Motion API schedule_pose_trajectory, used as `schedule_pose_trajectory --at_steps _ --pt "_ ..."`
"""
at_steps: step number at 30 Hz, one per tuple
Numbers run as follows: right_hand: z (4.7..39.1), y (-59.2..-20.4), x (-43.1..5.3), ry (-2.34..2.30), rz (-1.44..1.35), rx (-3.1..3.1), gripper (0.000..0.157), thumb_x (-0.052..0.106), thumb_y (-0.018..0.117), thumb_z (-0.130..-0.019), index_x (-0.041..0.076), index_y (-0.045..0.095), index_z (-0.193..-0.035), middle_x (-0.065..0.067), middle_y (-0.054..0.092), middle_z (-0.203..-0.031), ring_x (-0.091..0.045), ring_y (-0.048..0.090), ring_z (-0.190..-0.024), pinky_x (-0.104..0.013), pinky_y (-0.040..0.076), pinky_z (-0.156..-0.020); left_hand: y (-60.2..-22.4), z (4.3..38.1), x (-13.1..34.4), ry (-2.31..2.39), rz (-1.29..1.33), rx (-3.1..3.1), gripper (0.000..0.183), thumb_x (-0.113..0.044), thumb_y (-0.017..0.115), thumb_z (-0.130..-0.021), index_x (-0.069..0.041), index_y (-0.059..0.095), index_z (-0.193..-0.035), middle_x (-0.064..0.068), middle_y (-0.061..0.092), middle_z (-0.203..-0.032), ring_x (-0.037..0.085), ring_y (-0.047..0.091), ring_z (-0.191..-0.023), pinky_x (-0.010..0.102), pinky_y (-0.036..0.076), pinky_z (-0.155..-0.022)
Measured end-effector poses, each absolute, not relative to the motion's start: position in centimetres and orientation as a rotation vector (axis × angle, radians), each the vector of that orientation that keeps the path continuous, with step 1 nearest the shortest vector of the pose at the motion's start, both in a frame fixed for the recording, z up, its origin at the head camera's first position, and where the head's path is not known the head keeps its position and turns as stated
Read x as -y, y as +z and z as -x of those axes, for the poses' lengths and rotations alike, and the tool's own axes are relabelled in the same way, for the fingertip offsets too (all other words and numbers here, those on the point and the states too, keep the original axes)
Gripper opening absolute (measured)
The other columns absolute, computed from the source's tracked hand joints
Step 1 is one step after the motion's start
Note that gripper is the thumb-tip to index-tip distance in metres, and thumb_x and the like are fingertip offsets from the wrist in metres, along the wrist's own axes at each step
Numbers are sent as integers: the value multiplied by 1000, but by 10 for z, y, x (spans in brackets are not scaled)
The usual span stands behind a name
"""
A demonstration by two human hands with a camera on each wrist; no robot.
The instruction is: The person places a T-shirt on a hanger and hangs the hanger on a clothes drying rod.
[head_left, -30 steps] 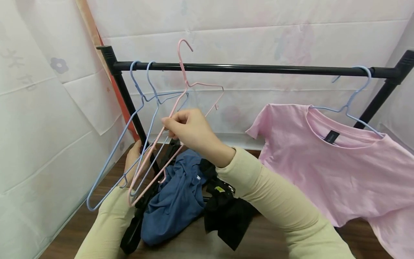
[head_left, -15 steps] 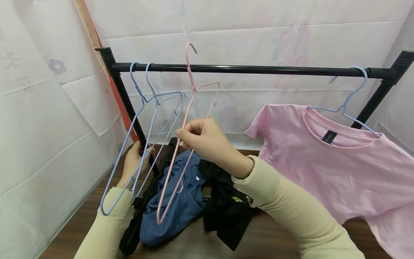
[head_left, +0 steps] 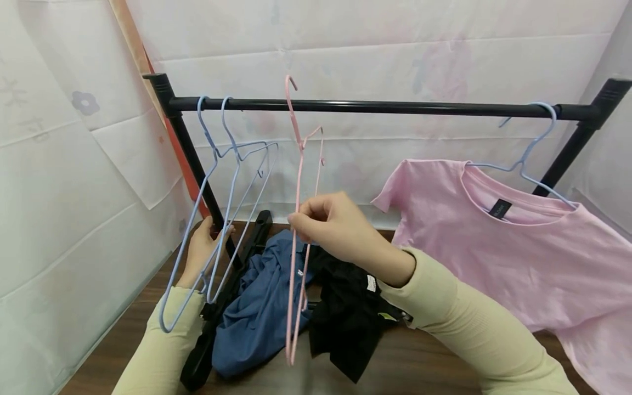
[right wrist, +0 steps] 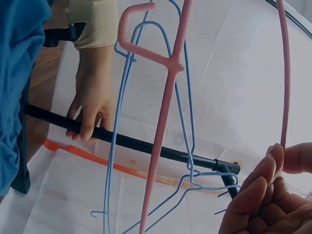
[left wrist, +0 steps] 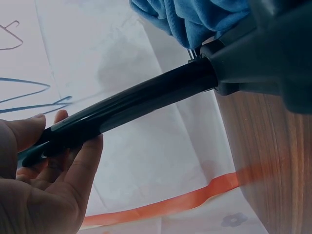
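My left hand grips the left upright of a black clothes rack, thumb on one side and fingers on the other in the left wrist view. My right hand pinches one sloping side of a pink wire hanger between thumb and fingers. The hanger faces nearly edge-on in the head view, its hook overlapping the rack's top bar there, the hook's tip showing above the bar. No garment is on it. Two blue hangers hang bare from the bar to its left.
A pink T-shirt hangs on a blue hanger at the bar's right end. Below the bar lie a blue garment and a black garment, beside the rack's black foot. Pale sheets stand behind and at the sides.
My right hand has moved right and slightly down with the pink hanger, away from the blue hangers. The hanger has turned more edge-on and its hook sits lower. My left hand stays on the upright.
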State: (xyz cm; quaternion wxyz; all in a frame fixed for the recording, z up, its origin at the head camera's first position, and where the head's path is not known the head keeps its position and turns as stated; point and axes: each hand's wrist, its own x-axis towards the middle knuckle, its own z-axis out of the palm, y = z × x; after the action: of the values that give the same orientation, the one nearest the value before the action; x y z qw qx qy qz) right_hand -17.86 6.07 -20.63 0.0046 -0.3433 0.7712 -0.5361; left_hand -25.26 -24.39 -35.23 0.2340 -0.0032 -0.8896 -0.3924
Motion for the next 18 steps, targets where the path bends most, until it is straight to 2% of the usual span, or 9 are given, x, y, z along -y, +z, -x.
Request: schedule_pose_trajectory --at_steps 3,6,8,10,14,18 --pt "175 -209 -67 -1631 1070 -2458 27 10 59 -93 2 63 -67 2 58 -61 -12 54 -64 -26 48 -63 -352 253 244 -1081 47 2417 26 -20 57 -100 2 54 -113 24 70 -109 22 66 -92 26 45 -80" --pt "173 -213 -74 -1588 1070 -2479 27 12 59 -94 4 64 -68 0 60 -63 -13 55 -65 -26 48 -63 -353 255 245 -1158 122 2362 18 -9 55 -98 6 53 -110 29 68 -108 -1 61 -84 13 44 -72" --pt "173 -215 -79 -1556 1063 -2500 26 12 60 -94 6 66 -70 -2 61 -64 -14 55 -65 -26 48 -63 -354 257 246 -1247 182 2310 15 -2 52 -97 9 52 -108 34 66 -107 -12 56 -80 8 44 -68" --pt "175 -218 -84 -1529 1051 -2515 25 13 60 -94 7 68 -72 -2 61 -65 -14 56 -65 -26 49 -64 -355 258 246 -1299 227 2272 14 1 52 -97 11 51 -106 37 64 -105 -16 52 -77 7 45 -66" --pt "180 -225 -94 -1490 1027 -2545 24 13 60 -95 3 71 -76 0 62 -65 -12 56 -65 -24 50 -62 -355 257 246 -1288 229 2272 15 0 53 -97 11 51 -106 36 64 -104 -13 54 -77 8 45 -66" --pt "187 -231 -105 -1446 993 -2588 22 13 61 -96 2 72 -81 0 63 -66 -11 57 -65 -24 51 -64 -352 254 244 -1167 132 2345 20 -10 56 -98 6 54 -108 30 68 -105 3 62 -83 12 44 -69"
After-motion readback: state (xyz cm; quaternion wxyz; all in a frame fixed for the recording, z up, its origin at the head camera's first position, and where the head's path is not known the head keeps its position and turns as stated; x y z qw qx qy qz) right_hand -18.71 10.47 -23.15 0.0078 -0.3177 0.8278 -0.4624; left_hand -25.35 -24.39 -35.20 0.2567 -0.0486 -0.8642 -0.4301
